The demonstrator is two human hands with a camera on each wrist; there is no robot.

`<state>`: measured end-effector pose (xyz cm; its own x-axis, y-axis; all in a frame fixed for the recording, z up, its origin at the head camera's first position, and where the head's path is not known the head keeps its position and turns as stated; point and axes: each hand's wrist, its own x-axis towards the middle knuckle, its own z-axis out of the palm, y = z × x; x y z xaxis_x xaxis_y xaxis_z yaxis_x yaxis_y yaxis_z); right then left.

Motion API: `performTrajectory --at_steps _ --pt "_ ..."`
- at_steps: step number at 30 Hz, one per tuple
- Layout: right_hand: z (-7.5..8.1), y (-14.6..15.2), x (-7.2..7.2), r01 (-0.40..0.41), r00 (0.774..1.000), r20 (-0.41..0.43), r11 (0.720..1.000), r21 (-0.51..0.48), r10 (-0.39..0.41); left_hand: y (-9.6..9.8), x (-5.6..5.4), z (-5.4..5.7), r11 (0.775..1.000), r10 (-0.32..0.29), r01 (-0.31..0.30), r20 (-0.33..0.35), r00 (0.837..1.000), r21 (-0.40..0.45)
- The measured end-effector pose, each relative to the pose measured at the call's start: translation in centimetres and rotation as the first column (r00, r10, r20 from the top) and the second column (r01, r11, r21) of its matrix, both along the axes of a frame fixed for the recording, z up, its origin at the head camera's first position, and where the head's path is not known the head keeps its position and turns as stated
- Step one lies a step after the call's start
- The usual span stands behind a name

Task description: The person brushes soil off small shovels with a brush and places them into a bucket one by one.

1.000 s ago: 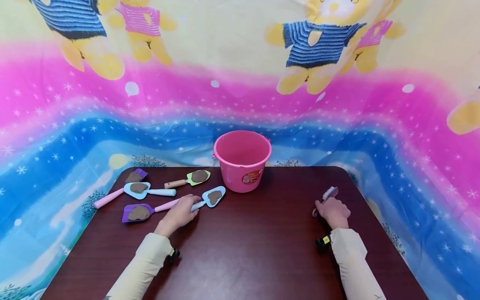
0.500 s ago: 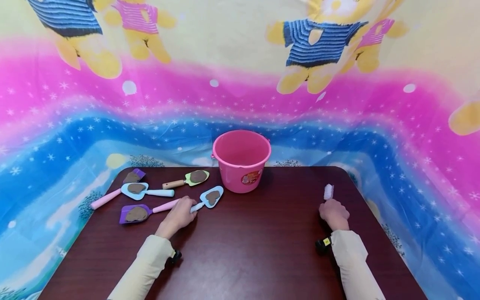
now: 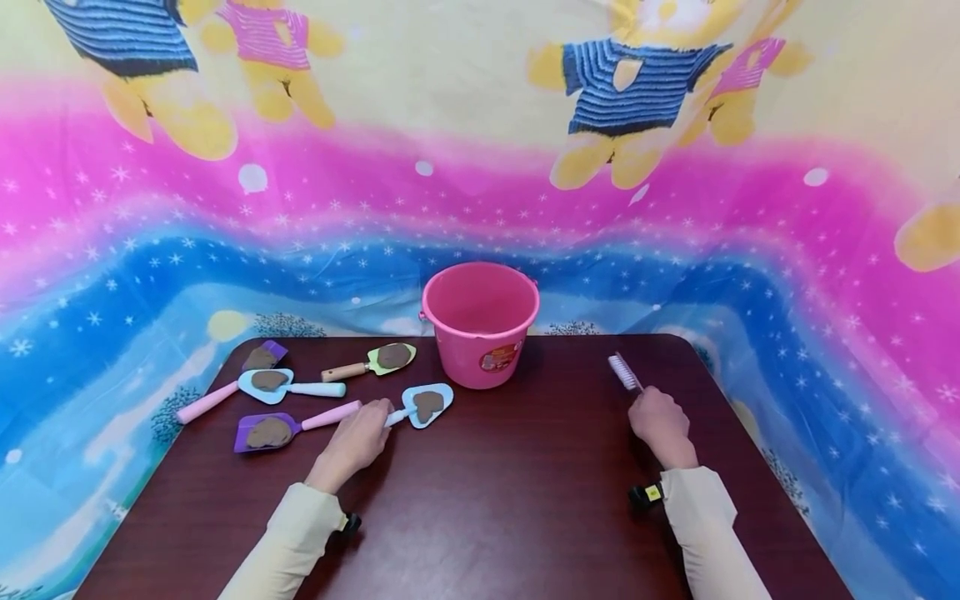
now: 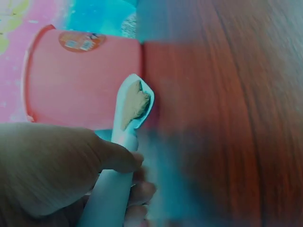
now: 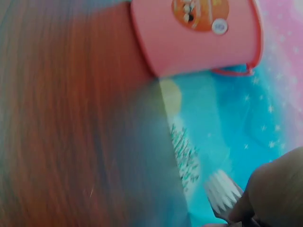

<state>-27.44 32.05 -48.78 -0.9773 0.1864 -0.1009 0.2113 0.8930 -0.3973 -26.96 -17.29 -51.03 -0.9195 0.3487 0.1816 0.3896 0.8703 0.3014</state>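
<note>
My left hand (image 3: 360,437) grips the handle of a light blue toy trowel (image 3: 412,397), its blade bearing a lump of brown clay-like stuff (image 3: 429,407). In the left wrist view the thumb lies along the trowel's handle (image 4: 109,194) and the fingers curl beneath it. On the right side of the table, my right hand (image 3: 662,425) holds a small brush (image 3: 624,372) with white bristles, angled up and to the left. Only the bristle end of the brush (image 5: 222,194) shows in the right wrist view; the hand covers its handle.
A pink bucket (image 3: 480,354) stands at the back middle of the dark wooden table (image 3: 510,500). Left of it lie several loaded toy tools: a green trowel (image 3: 375,364), a light blue trowel (image 3: 285,385) and purple shovels (image 3: 255,437). A printed cloth (image 3: 480,200) hangs behind.
The brush has turned in my right hand's grip, from pointing up and right to up and left. The left hand's trowel has shifted slightly, with its blade a little lower and its face turned more into view.
</note>
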Motion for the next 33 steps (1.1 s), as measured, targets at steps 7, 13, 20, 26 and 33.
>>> performTrajectory --at_steps 7,13,20,26,33 --pt "0.4 -3.3 0.7 -0.114 0.992 -0.075 0.988 -0.104 0.106 0.9 0.9 1.3 0.998 -0.061 0.061 0.034 0.998 -0.006" --pt "0.5 -6.5 1.5 -0.231 0.971 -0.115 0.953 -0.197 0.211 2.0 0.8 1.8 0.990 -0.128 0.121 0.109 0.986 0.074" --pt "0.6 -9.5 2.4 -0.347 0.933 -0.192 0.906 -0.244 0.305 3.0 0.5 2.5 0.978 -0.181 0.161 0.159 0.971 0.131" --pt "0.7 -11.8 2.9 -0.422 0.896 -0.261 0.872 -0.248 0.360 4.4 0.1 3.4 0.975 -0.203 0.183 0.172 0.964 0.128" --pt "1.0 -14.3 3.5 -0.491 0.861 -0.306 0.818 -0.300 0.405 5.8 -0.2 4.3 0.974 -0.214 0.194 0.206 0.955 0.116"
